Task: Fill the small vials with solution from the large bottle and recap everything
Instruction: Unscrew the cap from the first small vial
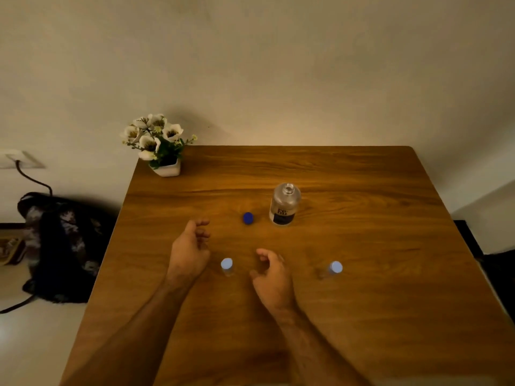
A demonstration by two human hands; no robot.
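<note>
Wooden table (pixel 362 302), seen from above. Large bottle (pixel 284 204) stands upright toward the back, neck uncapped. Its dark blue cap (pixel 247 218) lies on the wood just to its left, apart from it. Two small vials, both with pale caps on: left vial (pixel 227 267) sits between the hands, right vial (pixel 333 268) well off to the right. Left hand (pixel 189 250) loosely curled, holding nothing. Right hand (pixel 271 277) likewise half-open, empty, fingers bent. Potted flowers (pixel 157 143) at the far left corner.
</note>
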